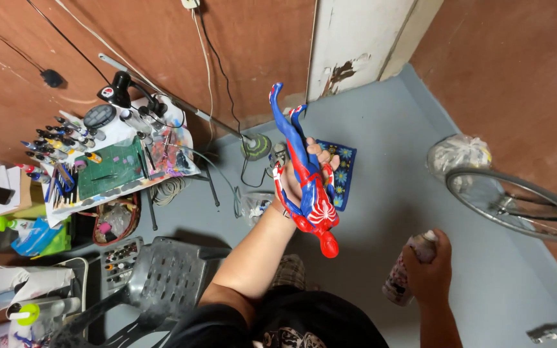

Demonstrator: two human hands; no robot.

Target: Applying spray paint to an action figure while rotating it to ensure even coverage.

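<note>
Your left hand [294, 183] fingers wrapped round red-blue figure [307, 187], held head-down over floor. Right hand [428, 267], at 4 o'clock, clenches spray can [410, 270], nozzle covered. Judged step: pre-spray. Next: aim nozzle at figure.

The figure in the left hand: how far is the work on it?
Done: the figure already shows full red and blue paint. In hand: the left hand holds it out head down, and the right hand grips a spray can, finger on the nozzle. Left: no spray mist shows yet.
</note>
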